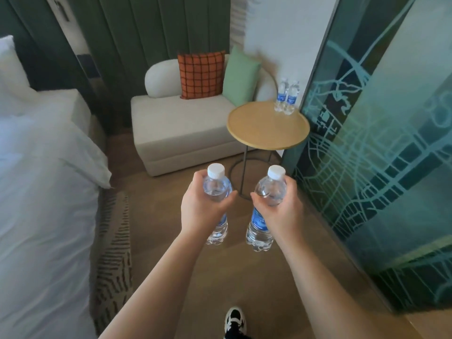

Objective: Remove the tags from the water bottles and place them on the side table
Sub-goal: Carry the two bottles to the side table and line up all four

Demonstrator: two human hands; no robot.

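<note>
Two capped water bottles are in the air above the wooden floor, short of the side table: the left hand (pixel 203 204) grips the left bottle (pixel 216 192), the right hand (pixel 281 206) grips the right bottle (pixel 267 192). No tags show on either, so removal looks done. Another two bottles (pixel 286 96) already stand touching at the far edge of the round tabletop (pixel 266 133), beside the sofa (pixel 176 123). Setting down this pair remains.

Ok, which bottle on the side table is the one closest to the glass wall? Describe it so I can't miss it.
Find the round wooden side table beside the pale sofa. Two bottles stand together at its far edge; yours is the right-hand bottle, nearest the patterned glass wall.
</note>
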